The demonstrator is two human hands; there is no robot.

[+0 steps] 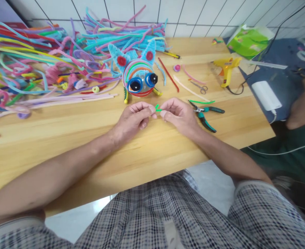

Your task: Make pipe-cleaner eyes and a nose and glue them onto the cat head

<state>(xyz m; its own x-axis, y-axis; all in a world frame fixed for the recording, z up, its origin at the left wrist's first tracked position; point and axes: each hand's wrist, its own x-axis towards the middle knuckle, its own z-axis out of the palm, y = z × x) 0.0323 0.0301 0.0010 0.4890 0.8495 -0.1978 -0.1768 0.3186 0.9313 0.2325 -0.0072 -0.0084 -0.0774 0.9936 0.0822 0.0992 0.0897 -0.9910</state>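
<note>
Fingers (152, 110) pinching green pipe cleaner (158, 108) (both ends)

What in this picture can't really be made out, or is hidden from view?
- Green pipe cleaner piece, head view: mostly hidden inside the fingers of the left hand and right hand; full shape unclear.
- Pipe cleaner pile: cut off by the left edge.
- Another person's arm: cut off by the right edge.
- Green packet: print too blurred to read.
</note>
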